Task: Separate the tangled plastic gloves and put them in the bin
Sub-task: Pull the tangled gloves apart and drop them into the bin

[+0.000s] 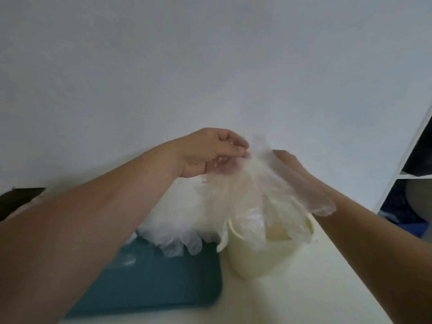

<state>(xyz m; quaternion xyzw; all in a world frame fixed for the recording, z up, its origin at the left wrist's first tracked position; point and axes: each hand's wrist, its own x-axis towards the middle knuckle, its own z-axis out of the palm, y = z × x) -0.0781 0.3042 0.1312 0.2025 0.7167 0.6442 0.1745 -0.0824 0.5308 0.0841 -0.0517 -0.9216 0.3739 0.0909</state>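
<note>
Mid-frame, the left hand [208, 153] pinches a plastic glove [268, 183] in its fingers [239, 149] above the cream bin [257, 258]. The glove drapes the right hand [295, 173], so I cannot tell its grasp. More gloves [177, 225] are heaped on the teal tray [152, 284], lower left.

There were 2 hands in view: 1 left hand [210, 153], 1 right hand [297, 174]. Also 1 cream bin [261, 260], 1 teal tray [163, 284] and 1 white shelf [397, 176]. The plastic gloves [233, 202] were many (exact no. not countable, they overlapped).
</note>
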